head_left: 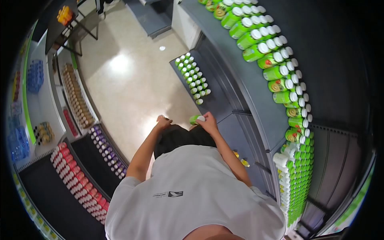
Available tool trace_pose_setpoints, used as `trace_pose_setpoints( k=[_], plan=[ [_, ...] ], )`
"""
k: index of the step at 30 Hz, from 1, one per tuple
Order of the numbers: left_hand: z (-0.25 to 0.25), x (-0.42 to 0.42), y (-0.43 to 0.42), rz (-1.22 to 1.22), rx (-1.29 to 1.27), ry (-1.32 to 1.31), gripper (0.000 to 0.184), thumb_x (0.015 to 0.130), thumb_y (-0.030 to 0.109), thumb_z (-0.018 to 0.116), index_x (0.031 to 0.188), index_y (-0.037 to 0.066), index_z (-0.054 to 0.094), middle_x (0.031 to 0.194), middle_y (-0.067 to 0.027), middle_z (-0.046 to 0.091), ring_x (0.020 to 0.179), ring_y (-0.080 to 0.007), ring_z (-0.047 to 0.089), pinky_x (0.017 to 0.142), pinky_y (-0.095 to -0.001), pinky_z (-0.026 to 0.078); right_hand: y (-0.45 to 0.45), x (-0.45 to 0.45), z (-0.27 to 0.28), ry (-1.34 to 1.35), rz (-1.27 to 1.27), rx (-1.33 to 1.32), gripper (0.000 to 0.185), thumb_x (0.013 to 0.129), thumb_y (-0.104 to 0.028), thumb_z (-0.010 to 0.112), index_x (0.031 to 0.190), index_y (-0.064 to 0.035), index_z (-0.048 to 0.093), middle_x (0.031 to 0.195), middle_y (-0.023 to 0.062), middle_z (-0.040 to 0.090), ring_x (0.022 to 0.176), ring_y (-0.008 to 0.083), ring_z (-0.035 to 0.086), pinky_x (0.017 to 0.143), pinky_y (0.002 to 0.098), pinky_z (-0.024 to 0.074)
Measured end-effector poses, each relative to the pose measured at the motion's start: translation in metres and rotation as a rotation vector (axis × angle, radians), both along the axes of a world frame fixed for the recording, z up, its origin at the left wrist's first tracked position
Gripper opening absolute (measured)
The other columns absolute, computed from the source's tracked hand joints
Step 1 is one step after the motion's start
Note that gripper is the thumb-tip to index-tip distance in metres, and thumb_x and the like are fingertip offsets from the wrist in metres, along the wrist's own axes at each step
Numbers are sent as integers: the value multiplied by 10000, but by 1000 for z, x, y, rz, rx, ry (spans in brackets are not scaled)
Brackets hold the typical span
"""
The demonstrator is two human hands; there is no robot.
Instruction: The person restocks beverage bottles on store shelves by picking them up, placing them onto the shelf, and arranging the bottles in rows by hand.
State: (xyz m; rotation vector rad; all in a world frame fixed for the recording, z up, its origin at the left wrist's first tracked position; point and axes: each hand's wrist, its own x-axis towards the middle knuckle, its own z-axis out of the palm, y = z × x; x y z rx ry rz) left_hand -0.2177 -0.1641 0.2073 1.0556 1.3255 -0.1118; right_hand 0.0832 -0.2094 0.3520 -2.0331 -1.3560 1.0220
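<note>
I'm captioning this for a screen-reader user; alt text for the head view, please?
A person's right hand holds a green, white-capped bottle, seen from above, with the left hand apart from it. Similar bottles stand grouped on a low shelf ahead and in rows on a higher shelf at right.

1. The T-shirt is pale grey with short, loose sleeves
2. A small dark rectangular print bears a light shape; lettering beside it is too small to read
3. The lower garment is black
4. The left hand and right hand are bare
</note>
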Motion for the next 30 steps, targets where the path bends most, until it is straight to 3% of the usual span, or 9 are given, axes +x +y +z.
trace_pose_setpoints(
  k=[5,7,13,15,17,19,25,28,30],
  plan=[
    [6,9,-41,471,-272,-126,390,957,295,604,1200,-9,621,834,-82,705,694,-141,661,617,-279,520,-14,53,-6,206,-182,-390,412,798,-264,826,954,-52,508,728,66,635,611,113,621,537,281,503],
    [-20,32,-47,536,-354,-68,425,979,355,582,1263,39,577,973,-55,707,742,-134,663,569,-272,501,-22,83,-50,205,-275,-416,428,798,-282,825,958,-48,504,746,75,642,612,135,628,538,297,513],
    [-118,109,-43,735,-511,-237,375,1007,337,536,1277,81,575,1161,-68,672,1001,-177,650,815,-330,523,16,118,-206,-246,-342,-352,409,807,-292,802,923,-30,510,780,98,662,682,184,634,623,332,517],
    [-164,137,-30,781,-537,-394,388,1013,359,514,1267,73,578,1164,-63,654,1036,-180,628,895,-332,508,48,128,-246,-37,-433,-352,430,788,-305,809,929,-26,515,798,108,661,708,212,635,669,356,510],
    [-221,174,-14,952,-577,-555,379,987,394,554,1213,98,620,961,-3,644,826,-125,586,755,-316,492,77,135,-296,24,-467,-346,457,768,-333,817,946,-24,532,829,123,662,730,239,644,677,380,514],
    [-256,204,18,933,-533,-555,394,991,426,536,1242,128,597,946,11,639,853,-120,577,768,-325,485,86,148,-378,-202,-355,-180,395,811,-256,798,966,-3,536,803,86,631,640,162,633,577,295,520],
    [-394,290,71,939,-426,-405,706,1001,573,416,1542,143,270,1518,-118,380,1325,-300,427,1000,-540,434,120,166,-509,-267,-387,-196,423,781,-238,812,1006,6,551,915,140,652,725,193,660,626,313,540],
    [-427,319,90,984,-303,-291,699,1009,591,354,1566,188,227,1519,-96,389,1307,-296,453,1016,-550,407,136,159,-516,-399,-324,-266,425,776,-229,813,1011,-3,541,922,139,653,748,194,667,633,318,525],
    [-435,331,96,1042,-305,-318,684,1012,592,329,1571,217,206,1512,-80,399,1286,-282,476,1013,-532,409,133,170,-542,-268,-436,-275,483,746,-328,798,1042,-34,555,973,194,679,893,327,667,782,418,512]
  ],
)
